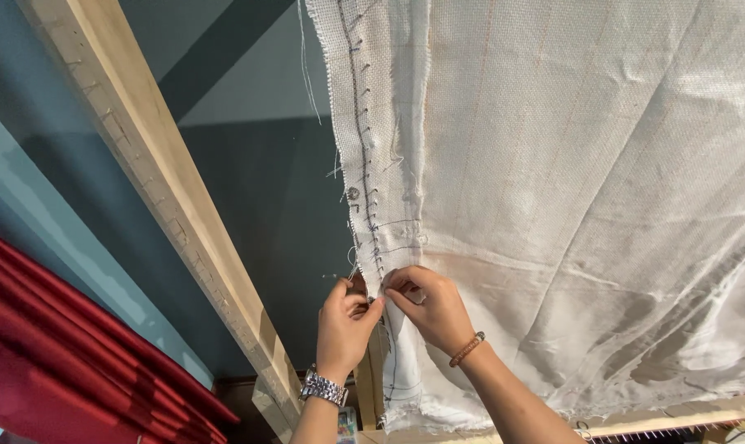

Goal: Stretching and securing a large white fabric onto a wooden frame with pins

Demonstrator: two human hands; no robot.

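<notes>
A large sheet of coarse white woven cloth (569, 164) hangs stretched on a wooden frame, with a row of small metal pins (364, 148) along its left edge. My left hand (345, 325), with a metal watch on the wrist, pinches that left edge from outside. My right hand (428, 308), wearing a ring and a beaded bracelet, grips the same edge from the cloth side, just below the pin row. The fingertips of both hands meet at the edge. Whether a pin sits between the fingers is hidden.
A pale wooden beam (163, 181) with nails along it runs diagonally at the left. Red curtain folds (60, 362) fill the lower left. A wooden bar (685, 415) with a row of nails lies under the cloth's bottom edge. Behind is a blue-grey wall (265, 181).
</notes>
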